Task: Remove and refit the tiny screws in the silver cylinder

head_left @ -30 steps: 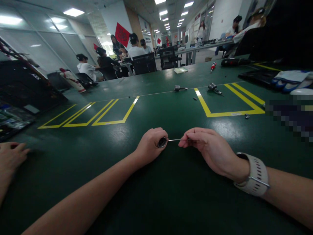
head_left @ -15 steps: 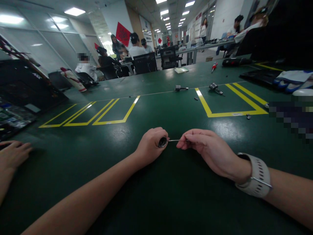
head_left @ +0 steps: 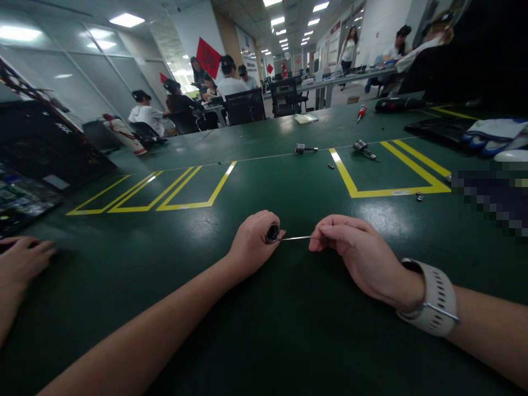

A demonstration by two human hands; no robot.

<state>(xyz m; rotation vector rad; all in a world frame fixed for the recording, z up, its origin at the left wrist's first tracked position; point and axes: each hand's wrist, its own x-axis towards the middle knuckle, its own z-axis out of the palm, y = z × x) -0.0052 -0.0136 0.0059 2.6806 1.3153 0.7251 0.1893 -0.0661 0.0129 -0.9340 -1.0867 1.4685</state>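
Note:
My left hand (head_left: 251, 242) is closed around a dark metal cylinder (head_left: 272, 233), whose round open end faces me. From beside that cylinder a thin straight metal rod (head_left: 296, 238) runs across to my right hand (head_left: 357, 247). The fingertips of my right hand are pinched on the rod's right end, and that end is hidden in the fingers. I cannot tell whether the rod's left tip touches the cylinder or sits inside it. Both hands are above the green tabletop (head_left: 268, 308).
Farther back lie two metal parts with shafts, one (head_left: 305, 148) left of the other (head_left: 361, 147). Small metal pieces (head_left: 419, 196) lie near yellow tape. A red screwdriver (head_left: 362, 113), a glove (head_left: 493, 135) and another person's hand (head_left: 27, 258) are also around.
My right hand has shifted slightly right, so more of the rod shows between the hands. My left hand has moved a little left and up with the cylinder.

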